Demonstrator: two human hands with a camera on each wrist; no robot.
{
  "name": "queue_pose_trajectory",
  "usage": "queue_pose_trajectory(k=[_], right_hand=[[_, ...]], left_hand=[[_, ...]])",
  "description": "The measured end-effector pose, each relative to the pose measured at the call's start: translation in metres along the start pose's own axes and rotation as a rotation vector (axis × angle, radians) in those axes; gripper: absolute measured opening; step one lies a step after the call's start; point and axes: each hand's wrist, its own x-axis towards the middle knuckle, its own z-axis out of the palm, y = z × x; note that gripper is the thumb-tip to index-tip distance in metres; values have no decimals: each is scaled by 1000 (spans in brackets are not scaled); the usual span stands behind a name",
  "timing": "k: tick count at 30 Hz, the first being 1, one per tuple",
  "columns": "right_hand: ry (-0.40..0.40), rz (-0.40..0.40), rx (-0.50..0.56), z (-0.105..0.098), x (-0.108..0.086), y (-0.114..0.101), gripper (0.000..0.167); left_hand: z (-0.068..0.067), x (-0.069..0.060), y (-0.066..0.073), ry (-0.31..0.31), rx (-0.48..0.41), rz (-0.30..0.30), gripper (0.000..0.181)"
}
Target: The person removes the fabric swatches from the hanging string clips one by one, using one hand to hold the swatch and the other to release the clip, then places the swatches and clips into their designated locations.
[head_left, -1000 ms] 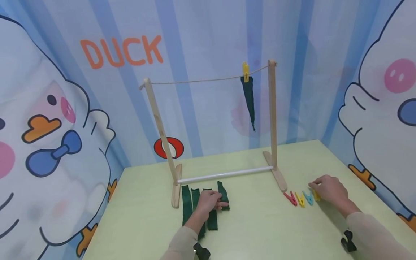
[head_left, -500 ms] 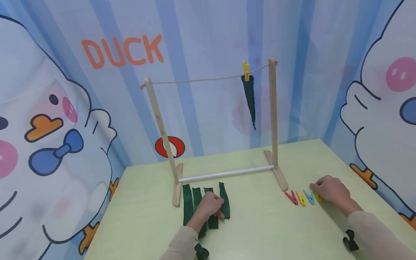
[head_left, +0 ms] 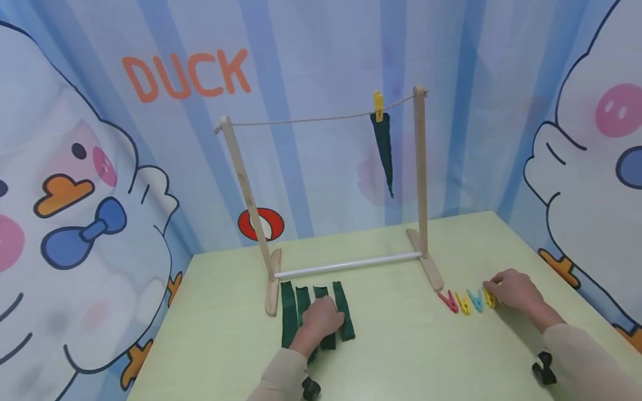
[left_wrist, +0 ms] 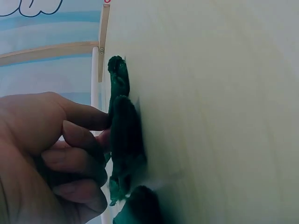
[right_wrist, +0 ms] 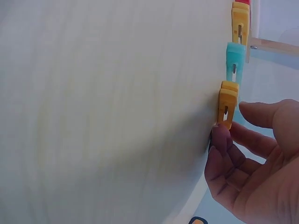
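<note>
Dark green cloth strips lie side by side on the table in the head view. Over the middle ones, my left hand [head_left: 321,324] has its fingers curled. Its thumb and a fingertip meet at a cloth strip [head_left: 343,309], the rightmost; the grip itself is partly hidden in the left wrist view, behind a nearer strip [left_wrist: 126,133]. On the right, my right hand [head_left: 515,292] has thumb and fingers around a yellow clothespin [right_wrist: 227,103], the last of a row. A turquoise clothespin [head_left: 474,301], another yellow clothespin [head_left: 463,303] and a red clothespin [head_left: 448,302] lie left of it.
Behind the strips stands a wooden rack [head_left: 422,172] with a white crossbar [head_left: 351,264]. From its string [head_left: 301,121] hangs a green cloth piece [head_left: 383,146], clipped by a yellow clothespin [head_left: 378,106]. A duck-printed curtain [head_left: 321,50] surrounds the table [head_left: 401,351].
The rightmost cloth strip has straightened and lies flat, its near end further forward. My left hand has moved slightly nearer me. My right hand has shifted slightly right, uncovering more of the yellow clothespin.
</note>
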Motion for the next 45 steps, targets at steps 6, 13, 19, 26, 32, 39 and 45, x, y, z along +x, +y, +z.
queue_pose_trajectory(k=[6, 13, 19, 26, 32, 39, 45], right_hand=[[0, -15, 12, 0, 2, 5, 45], [7, -41, 16, 1, 2, 6, 43], [11, -63, 23, -1, 0, 4, 41], [5, -58, 26, -3, 0, 2, 43], [-13, -21, 35, 0, -1, 0, 47], [-17, -12, 30, -2, -4, -3, 49], [15, -42, 4, -11, -7, -2, 51]], left_hand=[[-2, 0, 0, -7, 24, -16, 49], [-4, -1, 0, -20, 8, -21, 46], [-4, 0, 1, -5, 18, -23, 45], [-4, 1, 1, -2, 53, -25, 44], [-4, -3, -1, -2, 97, -27, 43], [-6, -5, -3, 1, 74, 5, 50], [-11, -2, -8, 26, 62, 13, 54]])
